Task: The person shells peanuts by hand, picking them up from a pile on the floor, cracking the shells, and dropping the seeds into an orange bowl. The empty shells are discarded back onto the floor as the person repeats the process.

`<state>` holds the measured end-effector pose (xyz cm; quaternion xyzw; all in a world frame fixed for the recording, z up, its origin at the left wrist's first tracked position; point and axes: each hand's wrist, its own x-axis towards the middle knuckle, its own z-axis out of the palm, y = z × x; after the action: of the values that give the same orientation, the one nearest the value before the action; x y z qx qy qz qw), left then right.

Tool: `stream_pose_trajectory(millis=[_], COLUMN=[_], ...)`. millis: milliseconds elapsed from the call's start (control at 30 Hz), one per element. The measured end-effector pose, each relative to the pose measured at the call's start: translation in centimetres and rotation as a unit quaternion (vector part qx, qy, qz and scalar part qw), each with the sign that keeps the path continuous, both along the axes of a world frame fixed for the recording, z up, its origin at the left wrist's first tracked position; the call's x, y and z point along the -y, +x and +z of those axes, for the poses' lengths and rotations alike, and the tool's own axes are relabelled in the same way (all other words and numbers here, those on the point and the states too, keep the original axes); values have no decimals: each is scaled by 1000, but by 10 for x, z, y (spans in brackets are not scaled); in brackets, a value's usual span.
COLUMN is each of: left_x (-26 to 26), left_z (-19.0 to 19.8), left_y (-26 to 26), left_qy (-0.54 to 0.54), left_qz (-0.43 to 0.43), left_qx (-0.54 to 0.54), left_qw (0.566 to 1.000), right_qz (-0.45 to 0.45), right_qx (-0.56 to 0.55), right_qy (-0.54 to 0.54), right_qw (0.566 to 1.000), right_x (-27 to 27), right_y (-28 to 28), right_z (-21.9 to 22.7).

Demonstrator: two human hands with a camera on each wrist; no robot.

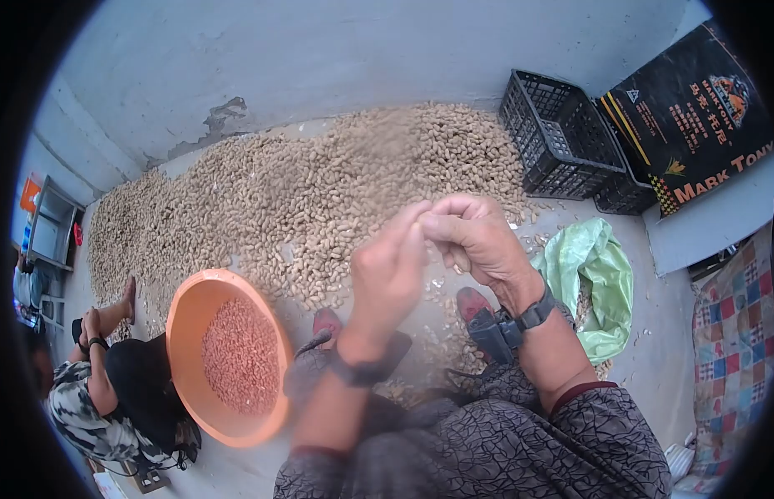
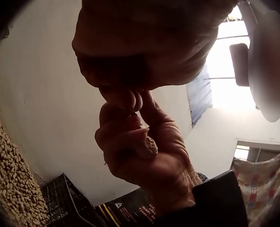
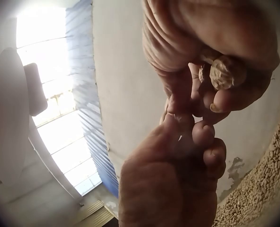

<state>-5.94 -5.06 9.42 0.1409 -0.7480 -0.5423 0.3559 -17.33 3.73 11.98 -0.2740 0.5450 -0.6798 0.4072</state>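
My left hand (image 1: 388,270) and right hand (image 1: 478,241) meet fingertip to fingertip above the floor. Between their pinching tips is a peanut, mostly hidden by the fingers; a pale edge of its shell shows in the right wrist view. Another unshelled peanut (image 3: 227,72) sits in the curled fingers of my right hand, and the left wrist view shows it too, against the palm. Beyond the hands spreads a big heap of unshelled peanuts (image 1: 320,191). An orange basin (image 1: 187,303) of shelled reddish kernels (image 1: 241,358) stands to the left.
A green plastic bag (image 1: 607,291) lies open at the right, peanut shells inside. Black crates (image 1: 561,141) and a black printed sack (image 1: 694,116) stand by the wall. Another person (image 1: 112,391) sits at far left beside the basin. Loose shells litter the floor between my shoes.
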Motion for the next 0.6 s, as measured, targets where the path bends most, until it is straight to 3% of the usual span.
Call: stream_pose_trajectory(millis=[167,267,333,600], left_x=[0,-5,-7,-11], left_z=[2,-1,-7,-10], left_y=[0,-2,-3,-6], left_qy=[26,-65,40,136], left_qz=[0,40,42,90], left_qx=[-6,-11,-46,-63], left_qw=[1000,997,997,985], right_qz=[7,17,-5,-71], right_qx=[-8,-30,-23,-71], right_qy=[-3,5,-18,-47], right_qw=[1000,999,1000,994], right_x=[4,6,9,20], right_y=[-1,0,4,23], right_z=[0,-3,-6,-20])
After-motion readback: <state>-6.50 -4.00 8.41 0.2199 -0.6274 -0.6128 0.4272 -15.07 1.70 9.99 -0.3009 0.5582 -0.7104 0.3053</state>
